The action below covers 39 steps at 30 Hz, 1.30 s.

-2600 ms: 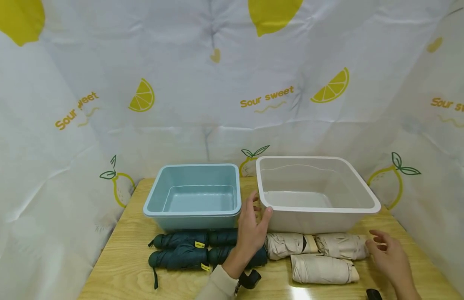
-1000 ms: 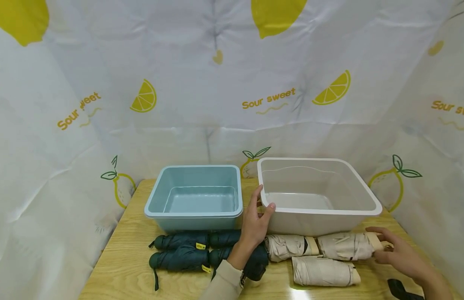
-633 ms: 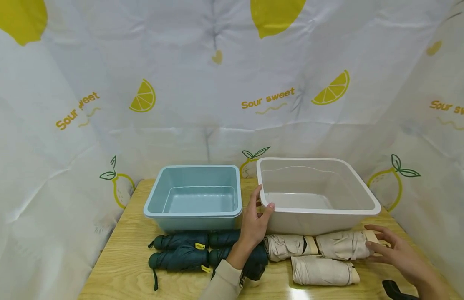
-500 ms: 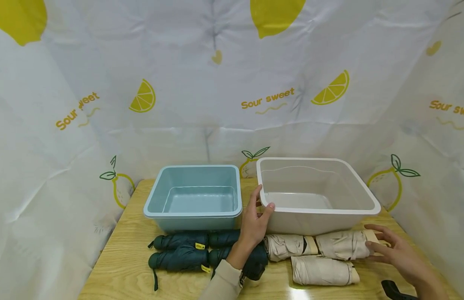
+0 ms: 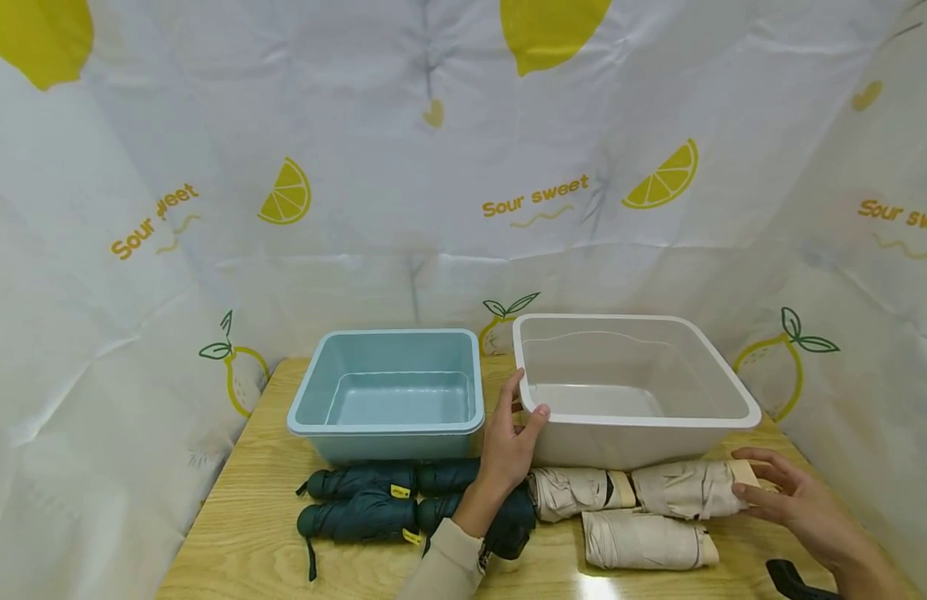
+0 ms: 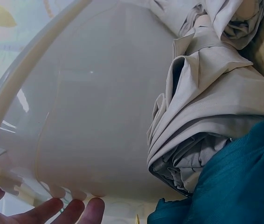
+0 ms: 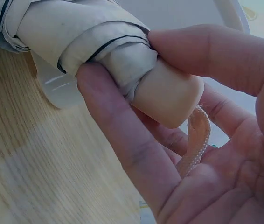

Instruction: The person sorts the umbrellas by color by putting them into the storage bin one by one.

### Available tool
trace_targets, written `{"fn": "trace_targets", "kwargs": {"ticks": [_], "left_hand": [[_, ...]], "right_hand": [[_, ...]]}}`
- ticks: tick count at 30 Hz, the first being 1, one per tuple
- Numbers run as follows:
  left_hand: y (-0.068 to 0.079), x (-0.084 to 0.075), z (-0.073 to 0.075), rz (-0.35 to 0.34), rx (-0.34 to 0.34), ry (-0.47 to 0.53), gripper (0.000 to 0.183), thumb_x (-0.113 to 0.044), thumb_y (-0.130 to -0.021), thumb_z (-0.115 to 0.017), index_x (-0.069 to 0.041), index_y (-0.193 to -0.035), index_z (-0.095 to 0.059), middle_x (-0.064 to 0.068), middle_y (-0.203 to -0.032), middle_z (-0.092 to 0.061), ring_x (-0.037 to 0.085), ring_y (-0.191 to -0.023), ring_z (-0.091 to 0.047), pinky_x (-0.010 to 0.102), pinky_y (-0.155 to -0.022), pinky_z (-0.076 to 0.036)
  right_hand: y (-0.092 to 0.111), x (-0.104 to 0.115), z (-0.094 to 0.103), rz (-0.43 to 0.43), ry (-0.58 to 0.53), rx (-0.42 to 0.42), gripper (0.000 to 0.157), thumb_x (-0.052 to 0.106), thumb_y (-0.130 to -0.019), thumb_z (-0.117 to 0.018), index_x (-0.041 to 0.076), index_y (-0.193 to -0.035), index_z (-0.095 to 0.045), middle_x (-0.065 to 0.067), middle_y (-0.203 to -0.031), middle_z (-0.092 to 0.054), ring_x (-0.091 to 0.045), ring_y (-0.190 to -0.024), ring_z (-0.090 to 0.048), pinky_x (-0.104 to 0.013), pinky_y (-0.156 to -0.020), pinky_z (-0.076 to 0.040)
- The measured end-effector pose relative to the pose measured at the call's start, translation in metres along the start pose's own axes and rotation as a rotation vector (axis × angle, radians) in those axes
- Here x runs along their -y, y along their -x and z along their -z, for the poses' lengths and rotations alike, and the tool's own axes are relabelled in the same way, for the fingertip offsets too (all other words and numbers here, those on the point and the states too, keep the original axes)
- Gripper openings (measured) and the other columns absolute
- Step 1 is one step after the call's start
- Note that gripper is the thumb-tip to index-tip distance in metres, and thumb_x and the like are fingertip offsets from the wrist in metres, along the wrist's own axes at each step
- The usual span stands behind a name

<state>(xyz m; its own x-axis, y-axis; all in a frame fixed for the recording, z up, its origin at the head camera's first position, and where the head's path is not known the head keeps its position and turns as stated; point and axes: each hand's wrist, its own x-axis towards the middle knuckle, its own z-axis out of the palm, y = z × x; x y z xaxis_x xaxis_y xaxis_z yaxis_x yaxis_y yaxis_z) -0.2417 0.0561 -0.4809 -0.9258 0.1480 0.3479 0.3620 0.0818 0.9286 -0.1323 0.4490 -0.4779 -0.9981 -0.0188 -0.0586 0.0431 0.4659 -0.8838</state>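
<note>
A beige folded umbrella (image 5: 688, 490) lies in front of the white bin (image 5: 643, 422). My right hand (image 5: 804, 508) pinches its handle end between thumb and forefinger; in the right wrist view the pale handle (image 7: 167, 93) and its cord loop (image 7: 196, 135) sit inside the fingers. At the bin's front left corner my left hand (image 5: 506, 446) rests with its thumb by the rim and fingers along the side wall. The left wrist view has those fingertips (image 6: 92, 212) against the wall. Another beige umbrella (image 5: 579, 493) adjoins on the left, and one more (image 5: 647, 540) lies nearer me.
Several dark green folded umbrellas (image 5: 358, 515) lie in two rows at the left, partly hidden by my left forearm. Behind them stands a light blue bin (image 5: 388, 431). A lemon-printed cloth (image 5: 403, 208) encloses the wooden table (image 5: 238, 533).
My right hand has moved in from the right and taken hold of the beige umbrella's handle end. My left hand has shifted slightly up against the white bin's corner. The umbrellas lie nearly where they were.
</note>
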Motion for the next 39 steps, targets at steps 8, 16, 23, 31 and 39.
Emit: {"fn": "trace_targets", "kwargs": {"ticks": [8,16,23,31,39], "left_hand": [[-0.001,-0.002,0.000,0.004,0.005,0.006,0.063,-0.038,-0.101,-0.061,-0.030,-0.158,-0.035,0.005,-0.139,-0.060,0.027,-0.123,-0.061,0.027,-0.084,-0.056],[-0.001,-0.003,0.001,-0.008,0.000,0.002,0.065,-0.037,-0.101,-0.060,-0.022,-0.159,-0.035,0.006,-0.140,-0.059,0.028,-0.122,-0.061,0.027,-0.082,-0.056],[-0.001,-0.002,0.001,0.004,0.005,0.003,0.063,-0.039,-0.101,-0.060,-0.031,-0.158,-0.035,0.005,-0.141,-0.059,0.026,-0.123,-0.061,0.028,-0.083,-0.056],[0.000,-0.001,0.001,0.017,0.008,0.004,0.066,-0.040,-0.101,-0.060,-0.027,-0.159,-0.034,0.005,-0.142,-0.058,0.025,-0.124,-0.060,0.030,-0.085,-0.056],[0.001,-0.001,0.000,-0.001,0.011,0.009,0.064,-0.040,-0.101,-0.060,-0.028,-0.159,-0.034,0.005,-0.142,-0.058,0.028,-0.124,-0.059,0.030,-0.083,-0.056]], "right_hand": [[0.000,0.001,0.004,0.062,-0.086,0.019,0.044,0.000,-0.102,-0.056,0.020,-0.141,-0.054,0.036,-0.124,-0.042,0.011,-0.103,-0.059,-0.031,-0.075,-0.060],[0.003,0.005,0.008,0.093,-0.140,0.005,0.046,-0.003,-0.103,-0.053,0.024,-0.140,-0.056,0.037,-0.123,-0.043,0.011,-0.102,-0.060,-0.029,-0.073,-0.060],[0.008,0.009,0.014,0.082,-0.088,-0.031,0.047,0.001,-0.104,-0.052,0.025,-0.145,-0.052,0.029,-0.129,-0.036,0.015,-0.103,-0.059,-0.027,-0.074,-0.059],[0.015,0.019,0.021,0.098,-0.072,-0.061,0.049,-0.001,-0.104,-0.053,0.018,-0.149,-0.049,0.024,-0.141,-0.032,0.018,-0.104,-0.058,-0.026,-0.073,-0.059],[0.018,0.038,0.028,0.162,-0.171,-0.041,0.051,-0.007,-0.102,-0.051,0.021,-0.144,-0.054,0.032,-0.127,-0.046,-0.002,-0.095,-0.070,-0.025,-0.072,-0.059]]}}
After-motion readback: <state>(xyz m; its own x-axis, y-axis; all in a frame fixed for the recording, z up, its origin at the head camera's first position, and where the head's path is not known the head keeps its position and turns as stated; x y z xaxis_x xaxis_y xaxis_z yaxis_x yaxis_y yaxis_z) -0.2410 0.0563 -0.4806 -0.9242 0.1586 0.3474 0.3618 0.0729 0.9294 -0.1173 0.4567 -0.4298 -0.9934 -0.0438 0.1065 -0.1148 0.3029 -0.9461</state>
